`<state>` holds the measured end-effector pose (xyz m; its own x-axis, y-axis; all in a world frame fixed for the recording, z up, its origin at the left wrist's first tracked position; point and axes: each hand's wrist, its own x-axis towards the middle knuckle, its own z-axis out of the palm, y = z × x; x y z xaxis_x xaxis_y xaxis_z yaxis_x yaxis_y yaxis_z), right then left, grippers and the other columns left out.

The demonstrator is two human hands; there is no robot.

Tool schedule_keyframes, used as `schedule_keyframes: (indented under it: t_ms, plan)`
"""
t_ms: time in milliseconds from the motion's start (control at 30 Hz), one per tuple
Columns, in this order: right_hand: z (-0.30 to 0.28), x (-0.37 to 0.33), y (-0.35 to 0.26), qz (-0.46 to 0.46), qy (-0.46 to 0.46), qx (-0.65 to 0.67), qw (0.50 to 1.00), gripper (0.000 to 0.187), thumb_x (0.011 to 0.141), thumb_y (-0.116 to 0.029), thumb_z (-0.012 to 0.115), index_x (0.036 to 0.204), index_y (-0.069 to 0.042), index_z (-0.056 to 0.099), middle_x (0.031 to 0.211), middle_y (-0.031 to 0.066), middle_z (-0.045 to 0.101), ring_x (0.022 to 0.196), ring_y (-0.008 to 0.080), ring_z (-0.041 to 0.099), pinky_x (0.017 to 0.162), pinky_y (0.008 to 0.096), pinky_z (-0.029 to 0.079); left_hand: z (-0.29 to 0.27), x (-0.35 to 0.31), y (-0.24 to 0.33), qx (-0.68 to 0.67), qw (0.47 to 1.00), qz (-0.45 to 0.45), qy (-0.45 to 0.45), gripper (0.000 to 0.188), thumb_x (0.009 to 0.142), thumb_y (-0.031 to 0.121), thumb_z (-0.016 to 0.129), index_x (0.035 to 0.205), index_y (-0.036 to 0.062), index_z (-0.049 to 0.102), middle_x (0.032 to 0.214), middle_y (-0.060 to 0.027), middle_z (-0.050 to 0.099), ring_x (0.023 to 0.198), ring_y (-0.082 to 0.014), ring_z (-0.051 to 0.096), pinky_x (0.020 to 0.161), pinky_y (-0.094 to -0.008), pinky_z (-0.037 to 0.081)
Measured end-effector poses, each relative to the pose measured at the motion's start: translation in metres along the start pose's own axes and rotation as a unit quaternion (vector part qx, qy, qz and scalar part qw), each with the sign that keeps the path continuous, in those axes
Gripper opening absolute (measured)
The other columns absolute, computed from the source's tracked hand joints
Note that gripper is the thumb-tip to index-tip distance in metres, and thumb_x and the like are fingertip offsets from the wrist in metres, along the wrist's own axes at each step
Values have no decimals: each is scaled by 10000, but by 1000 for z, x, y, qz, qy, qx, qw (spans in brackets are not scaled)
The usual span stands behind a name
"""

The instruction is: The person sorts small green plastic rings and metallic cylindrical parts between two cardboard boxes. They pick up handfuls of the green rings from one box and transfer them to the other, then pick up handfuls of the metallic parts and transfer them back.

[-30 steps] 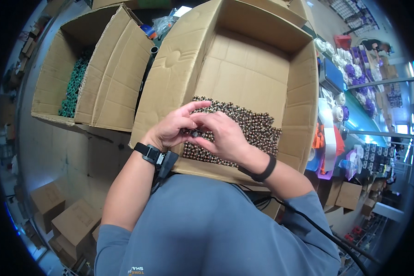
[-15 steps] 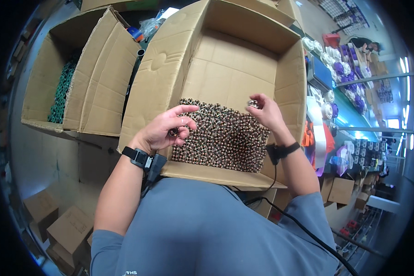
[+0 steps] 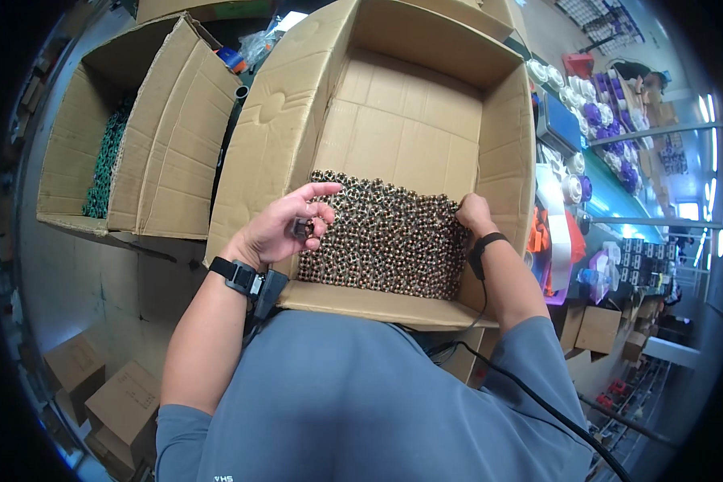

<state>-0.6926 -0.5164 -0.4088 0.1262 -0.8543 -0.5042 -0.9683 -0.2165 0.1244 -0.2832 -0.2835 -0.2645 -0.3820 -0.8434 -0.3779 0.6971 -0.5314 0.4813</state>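
Filling the lower edge: the person's grey shirt, which hides the near outer wall of the large open brown cardboard box and whatever the box stands on.

Left hand: at the box's left wall, fingers curled round one small dark cylindrical piece; the piece is too small to make out further.

Right hand: at the right end of the packed layer, fingertips pressed down among the pieces; whether it grips one cannot be told.

Packed layer of small dark round pieces with pale ends: upright, close-set rows covering the near half of the box floor; the far half is bare card.

Second open cardboard box: just left, green items inside, mostly hidden by its flaps.

Room: grey floor, small cartons at lower left, a cluttered bench to the right, blurred at the rim.

Change: half a second earlier the right hand was raised above the layer's far right corner; it now sits lower on the right edge.
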Motion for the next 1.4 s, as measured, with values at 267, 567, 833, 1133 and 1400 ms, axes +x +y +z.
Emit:
schedule_keyframes:
  t_ms: [267, 567, 833, 1133, 1400]
  plan:
    - [-75, -59, -60, -174, 135, 201, 955, 403, 855, -195, 676, 1212, -9, 664, 1151, 205, 702, 1086, 340, 672, 957, 394, 534, 8, 4, -4, 99, 995, -16, 29, 470, 1004, 111, 574, 1440, 84, 400, 1165, -125, 618, 1041, -190, 657, 895, -333, 581]
    - [-115, -186, -218, -541, 165, 314, 762, 356, 789, -144, 778, 1118, -71, 661, 1041, 118, 630, 975, 299, 633, 860, 405, 525, -6, 5, -11, 21, 999, 30, -14, 504, 1091, 355, 392, 1505, 71, 342, 1315, -167, 573, 1180, -272, 618, 990, -398, 545]
    - [-127, -153, -186, -294, -127, 675, 665, 423, 920, -75, 710, 1312, -6, 567, 1181, 99, 654, 1059, 162, 659, 930, 297, 546, 6, -1, -6, 36, 999, 33, -1, 558, 1089, 397, 372, 1531, 72, 269, 1367, -254, 541, 1229, -341, 594, 1010, -408, 524]
    - [-95, -22, -29, -168, 88, -37, 981, 246, 800, -165, 690, 1017, -55, 723, 912, 165, 739, 919, 340, 707, 819, 465, 533, 13, 4, -2, 67, 997, 25, 21, 557, 1086, 398, 387, 1522, 68, 278, 1354, -253, 544, 1186, -325, 614, 979, -405, 540]
    - [-36, -5, 6, -138, 33, -209, 968, 174, 813, -156, 657, 942, -127, 769, 1018, 93, 745, 1062, 269, 657, 968, 420, 405, 8, 4, -4, 66, 997, 25, 11, 565, 1074, 407, 423, 1521, 88, 293, 1350, -218, 550, 1195, -312, 605, 996, -429, 529]
